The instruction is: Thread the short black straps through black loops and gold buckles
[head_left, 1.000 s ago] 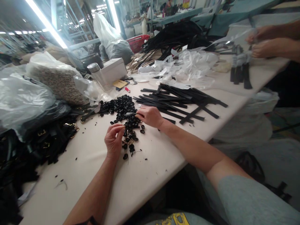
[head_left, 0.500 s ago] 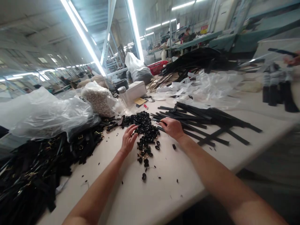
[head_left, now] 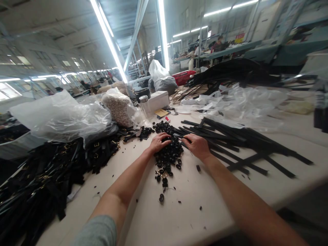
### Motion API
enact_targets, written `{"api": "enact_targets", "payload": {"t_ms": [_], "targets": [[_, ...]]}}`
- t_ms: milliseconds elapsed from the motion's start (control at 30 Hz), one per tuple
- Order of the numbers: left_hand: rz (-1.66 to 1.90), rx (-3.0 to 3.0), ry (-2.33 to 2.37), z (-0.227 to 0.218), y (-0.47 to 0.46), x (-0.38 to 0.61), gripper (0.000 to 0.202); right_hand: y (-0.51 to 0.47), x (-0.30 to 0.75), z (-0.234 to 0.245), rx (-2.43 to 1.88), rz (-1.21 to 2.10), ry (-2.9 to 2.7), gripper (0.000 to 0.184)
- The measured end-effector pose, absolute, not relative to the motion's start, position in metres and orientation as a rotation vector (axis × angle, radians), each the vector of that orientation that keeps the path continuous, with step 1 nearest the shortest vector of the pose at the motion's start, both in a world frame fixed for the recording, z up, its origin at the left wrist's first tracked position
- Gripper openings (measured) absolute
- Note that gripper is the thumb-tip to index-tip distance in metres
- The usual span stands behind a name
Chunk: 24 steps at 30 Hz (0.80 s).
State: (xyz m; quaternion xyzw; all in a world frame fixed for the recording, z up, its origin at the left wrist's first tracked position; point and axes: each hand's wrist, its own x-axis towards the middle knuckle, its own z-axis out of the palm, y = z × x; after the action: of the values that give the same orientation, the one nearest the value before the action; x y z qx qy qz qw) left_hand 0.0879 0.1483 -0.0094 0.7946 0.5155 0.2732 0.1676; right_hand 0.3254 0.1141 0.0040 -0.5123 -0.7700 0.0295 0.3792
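A few stray pieces trail toward the near edge of the white table (head_left: pixel 159 222). Farther in, the heap of small black rings (head_left: pixel 169 155) lies between both hands. The left hand (head_left: pixel 159 142) rests palm down on the heap's left side, fingers bent over the rings. The right hand (head_left: pixel 196 146) lies palm down at its right edge, over the ends of flat black straps (head_left: pixel 230 136). Whether either hand pinches anything is hidden. Buckled black belts (head_left: pixel 51 171) pile up at left, with clear plastic bags (head_left: pixel 64 118) behind them.
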Motion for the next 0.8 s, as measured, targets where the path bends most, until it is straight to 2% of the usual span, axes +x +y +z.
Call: {"api": "enact_targets", "payload": {"t_ms": [167,300,367,467,533,800], "targets": [[0.753,2.321,1.258,-0.006,0.098,0.090,0.039,0.113,0.324,0.004,-1.294,0.079,-1.979,0.022],[0.791,2.307,1.187,0.003,0.071,0.086,0.028,0.107,0.322,0.007,-1.239,0.094,-1.989,0.022],[0.953,2.131,1.279,0.008,0.070,0.085,0.027,0.105,0.320,0.008,-1.175,0.105,-2.000,0.022],[1.176,1.582,1.342,0.014,0.084,0.090,0.043,0.102,0.317,0.007,-1.079,0.110,-2.036,0.023],[1.191,1.307,1.257,0.016,0.096,0.097,0.051,0.100,0.315,0.005,-1.034,0.113,-2.072,0.023],[1.210,1.099,1.194,0.011,0.113,0.124,0.034,0.102,0.314,0.003,-1.111,0.091,-2.114,0.023]]}}
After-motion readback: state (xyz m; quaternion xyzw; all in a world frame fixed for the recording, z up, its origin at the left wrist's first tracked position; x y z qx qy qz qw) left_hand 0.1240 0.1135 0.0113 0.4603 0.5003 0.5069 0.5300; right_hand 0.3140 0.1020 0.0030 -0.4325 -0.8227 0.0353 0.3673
